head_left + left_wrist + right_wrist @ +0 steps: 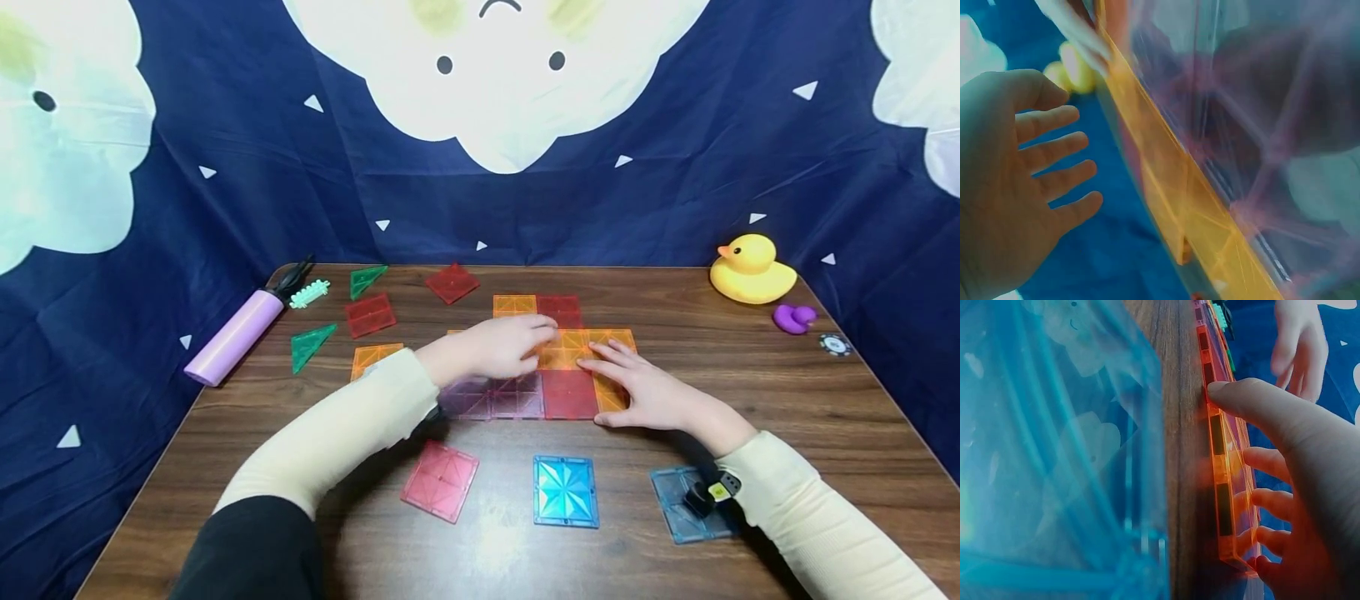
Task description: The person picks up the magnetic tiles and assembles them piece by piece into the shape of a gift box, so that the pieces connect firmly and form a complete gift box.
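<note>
Flat on the wooden counter (pixel 750 367) lay a patchwork of translucent square tiles (pixel 570 392) — orange, red and purple panes joined edge to edge, each marked with faint diagonal ribs. It sat at the middle of the counter, with both hands on it. The left hand (pixel 498 346) rested over the orange pane near the centre, its fingers (pixel 1054 150) straight and slightly spread, gripping nothing. The right hand (pixel 648 392) lay on the patchwork's right side, fingers extended across an orange tile (pixel 1225 456) and the thumb pressed against that tile's edge — seen close from the wrist, the tile showed a thick glowing rim with dark bars set inside it.

Loose pieces lay around: a pink square (pixel 440 481), a bright blue square (pixel 566 491) and a darker blue square (pixel 686 504) near the front edge; red squares and green triangles (pixel 311 344) towards the back left, beside a lilac tube (pixel 234 337). A yellow duck (pixel 750 268) and a small purple duck (pixel 793 317) stood at the back right.
</note>
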`<state>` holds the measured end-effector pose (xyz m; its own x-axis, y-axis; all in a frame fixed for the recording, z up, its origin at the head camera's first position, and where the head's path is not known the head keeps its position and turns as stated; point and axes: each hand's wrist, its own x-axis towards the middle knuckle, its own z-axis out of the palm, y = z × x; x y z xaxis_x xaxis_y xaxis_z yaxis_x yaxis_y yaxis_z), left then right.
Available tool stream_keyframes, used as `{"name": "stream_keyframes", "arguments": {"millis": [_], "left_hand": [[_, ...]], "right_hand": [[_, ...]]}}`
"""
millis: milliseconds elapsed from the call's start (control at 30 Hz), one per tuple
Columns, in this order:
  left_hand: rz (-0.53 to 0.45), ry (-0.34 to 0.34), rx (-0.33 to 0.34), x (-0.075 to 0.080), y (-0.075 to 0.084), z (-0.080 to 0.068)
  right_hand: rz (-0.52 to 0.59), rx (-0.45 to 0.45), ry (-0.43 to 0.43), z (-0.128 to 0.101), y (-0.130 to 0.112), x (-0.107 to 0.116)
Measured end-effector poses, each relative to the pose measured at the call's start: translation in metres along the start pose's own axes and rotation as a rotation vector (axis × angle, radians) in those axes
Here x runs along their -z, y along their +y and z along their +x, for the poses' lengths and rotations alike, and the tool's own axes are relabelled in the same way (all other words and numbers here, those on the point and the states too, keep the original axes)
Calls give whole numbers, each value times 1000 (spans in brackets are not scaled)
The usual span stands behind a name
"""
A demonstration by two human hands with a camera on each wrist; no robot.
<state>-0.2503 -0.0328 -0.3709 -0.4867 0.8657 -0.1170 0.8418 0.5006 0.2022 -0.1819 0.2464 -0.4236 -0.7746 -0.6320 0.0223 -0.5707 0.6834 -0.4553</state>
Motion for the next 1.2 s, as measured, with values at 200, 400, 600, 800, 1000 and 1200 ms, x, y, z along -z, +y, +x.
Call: {"name": "stream_keyframes", "arguments": {"millis": [200, 400, 600, 800, 1000, 1200], "left_hand": [[61, 60, -199, -10, 48, -47], [130, 6, -360, -33, 86, -79], [137, -93, -394, -52, 104, -92], [221, -124, -385, -62, 114, -94], [265, -139, -344, -64, 117, -85], [286, -140, -291, -64, 120, -73]], "right_hand": [[-4, -1, -2, -1, -1, 2], [-4, -21, -45, -1, 2, 2], [2, -12, -66, -1, 4, 5], [6, -21, -84, -1, 2, 7], [19, -23, -88, -1, 1, 8], [40, -39, -99, -3, 2, 7]]}}
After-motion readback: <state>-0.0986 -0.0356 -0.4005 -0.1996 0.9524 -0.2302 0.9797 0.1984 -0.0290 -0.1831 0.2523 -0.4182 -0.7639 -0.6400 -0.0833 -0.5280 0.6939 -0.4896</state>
